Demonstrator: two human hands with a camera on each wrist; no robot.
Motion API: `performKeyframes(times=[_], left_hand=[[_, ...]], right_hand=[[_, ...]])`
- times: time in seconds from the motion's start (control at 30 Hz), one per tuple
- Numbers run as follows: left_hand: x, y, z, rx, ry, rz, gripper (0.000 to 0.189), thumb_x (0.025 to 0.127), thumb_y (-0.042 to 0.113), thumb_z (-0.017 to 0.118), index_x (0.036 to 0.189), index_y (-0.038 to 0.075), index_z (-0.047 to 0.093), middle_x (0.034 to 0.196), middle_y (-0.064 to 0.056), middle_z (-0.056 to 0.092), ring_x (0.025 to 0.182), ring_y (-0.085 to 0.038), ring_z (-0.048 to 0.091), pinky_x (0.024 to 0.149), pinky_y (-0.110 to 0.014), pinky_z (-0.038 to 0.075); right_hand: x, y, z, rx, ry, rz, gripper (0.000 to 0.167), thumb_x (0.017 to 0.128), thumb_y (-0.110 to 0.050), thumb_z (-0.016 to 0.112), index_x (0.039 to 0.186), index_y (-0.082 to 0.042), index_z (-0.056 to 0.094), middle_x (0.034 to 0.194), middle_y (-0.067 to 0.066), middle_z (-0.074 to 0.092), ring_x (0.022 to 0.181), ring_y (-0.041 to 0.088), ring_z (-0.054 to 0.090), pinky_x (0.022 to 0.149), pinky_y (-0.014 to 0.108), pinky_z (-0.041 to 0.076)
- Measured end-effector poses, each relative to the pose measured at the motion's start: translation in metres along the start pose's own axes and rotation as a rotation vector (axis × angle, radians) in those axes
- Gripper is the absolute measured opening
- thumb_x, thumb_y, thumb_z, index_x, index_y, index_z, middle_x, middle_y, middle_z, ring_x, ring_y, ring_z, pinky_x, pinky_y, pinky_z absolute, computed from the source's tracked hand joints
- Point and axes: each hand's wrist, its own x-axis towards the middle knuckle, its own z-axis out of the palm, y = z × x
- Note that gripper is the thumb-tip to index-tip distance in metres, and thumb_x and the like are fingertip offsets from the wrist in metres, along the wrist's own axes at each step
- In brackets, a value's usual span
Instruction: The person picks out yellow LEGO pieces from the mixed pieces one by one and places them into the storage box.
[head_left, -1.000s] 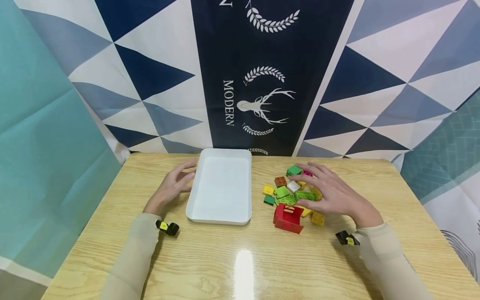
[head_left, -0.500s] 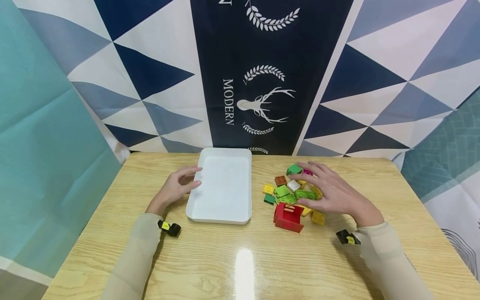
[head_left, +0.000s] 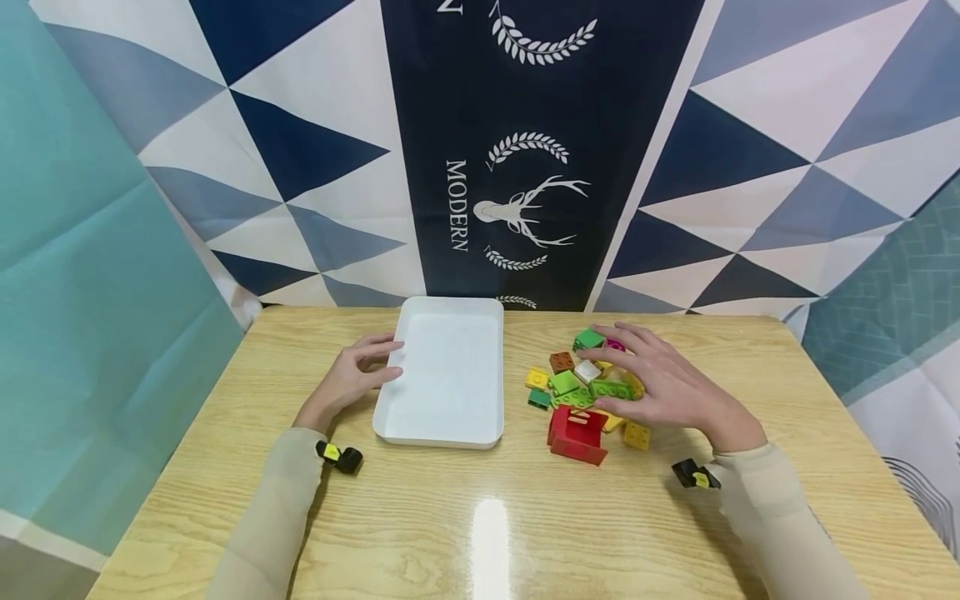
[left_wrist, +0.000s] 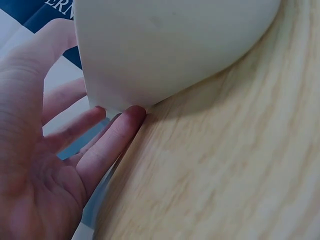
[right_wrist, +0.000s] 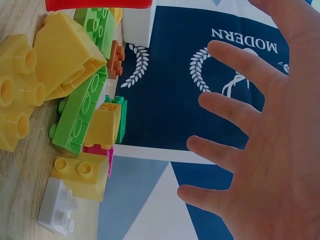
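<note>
My left hand [head_left: 350, 377] holds the left side of a shallow white tray [head_left: 491, 375]. In the head view its thumb and forefinger reach over the rim; in the left wrist view other fingertips [left_wrist: 134, 116] lie against the tray's outer wall, low by the table. My right hand [head_left: 660, 385] is spread with nothing in it, above a pile of toy building blocks. In the right wrist view the fingers [right_wrist: 215, 150] stand apart from the light green block [right_wrist: 80, 112], the yellow blocks [right_wrist: 67, 55] and a white block [right_wrist: 57, 206].
The wooden table [head_left: 420, 517] runs up to a patterned cloth backdrop [head_left: 510, 150]. A red open-sided piece [head_left: 576, 446] lies at the pile's front, a brown block [head_left: 561, 362] and a dark green block [head_left: 538, 399] towards the tray. Bare tabletop separates tray and pile.
My left hand has moved right, from beside the tray onto its left rim, with thumb and forefinger reaching over it. The right hand and the blocks stay put.
</note>
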Motion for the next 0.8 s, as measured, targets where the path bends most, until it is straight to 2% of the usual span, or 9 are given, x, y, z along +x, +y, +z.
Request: performKeyframes(times=[0.07,0.13,0.23,0.37,0.47,0.57,0.8], left_hand=[[0.0,0.0001,0.0003,-0.006,-0.002,0.006,0.053,0.105,0.004,0.077,0.155,-0.004,0.064,0.175,-0.026,0.044,0.157,-0.051,0.053,0.135,-0.062,0.038],[0.0003,-0.0006,0.0003,-0.006,-0.002,0.013,0.054,0.104,0.002,0.078,0.155,-0.004,0.064,0.175,-0.026,0.045,0.156,-0.051,0.054,0.135,-0.058,0.039],[0.0006,-0.0019,-0.0002,0.0,-0.002,0.018,0.055,0.103,0.001,0.079,0.155,-0.004,0.064,0.175,-0.026,0.045,0.155,-0.051,0.056,0.134,-0.046,0.044],[0.0005,-0.0032,-0.0013,0.006,-0.004,0.024,0.057,0.102,0.001,0.08,0.156,-0.003,0.064,0.175,-0.026,0.046,0.153,-0.052,0.057,0.126,-0.025,0.046],[0.0009,-0.004,-0.0015,0.006,-0.003,0.026,0.057,0.101,0.0,0.08,0.156,-0.003,0.064,0.174,-0.026,0.046,0.153,-0.052,0.058,0.123,-0.019,0.045],[0.0015,-0.0045,-0.0014,0.011,0.001,0.018,0.057,0.101,0.001,0.081,0.156,-0.003,0.064,0.174,-0.025,0.047,0.153,-0.051,0.058,0.126,-0.024,0.045],[0.0026,-0.0036,0.0002,0.009,0.003,0.003,0.058,0.101,0.001,0.081,0.156,-0.004,0.063,0.175,-0.026,0.045,0.154,-0.051,0.057,0.136,-0.058,0.039]], right_hand=[[0.0,0.0003,0.0,0.002,0.002,-0.004,0.068,0.09,-0.05,0.084,0.153,-0.03,0.07,0.172,0.018,0.053,0.157,0.051,0.045,0.117,0.085,0.046],[-0.0002,0.0006,-0.0002,0.004,0.003,-0.008,0.068,0.09,-0.049,0.085,0.153,-0.03,0.07,0.171,0.018,0.053,0.157,0.051,0.045,0.116,0.085,0.046],[-0.0003,0.0005,-0.0008,0.009,0.005,-0.012,0.067,0.09,-0.048,0.085,0.153,-0.03,0.07,0.171,0.019,0.054,0.157,0.05,0.045,0.116,0.085,0.047],[-0.0008,0.0001,-0.0019,0.014,0.001,-0.006,0.067,0.091,-0.047,0.085,0.154,-0.03,0.07,0.171,0.019,0.054,0.157,0.05,0.045,0.114,0.085,0.049],[-0.0014,0.0,-0.0026,0.018,0.002,-0.002,0.066,0.09,-0.047,0.085,0.153,-0.03,0.071,0.17,0.018,0.054,0.156,0.049,0.046,0.113,0.085,0.05],[-0.0017,-0.0005,-0.0031,0.021,0.005,-0.001,0.063,0.091,-0.045,0.085,0.151,-0.03,0.072,0.169,0.019,0.056,0.154,0.047,0.048,0.112,0.083,0.052],[-0.0044,-0.0022,-0.0082,0.033,-0.01,0.041,0.058,0.092,-0.044,0.085,0.148,-0.031,0.074,0.167,0.017,0.058,0.149,0.044,0.052,0.108,0.08,0.056]])
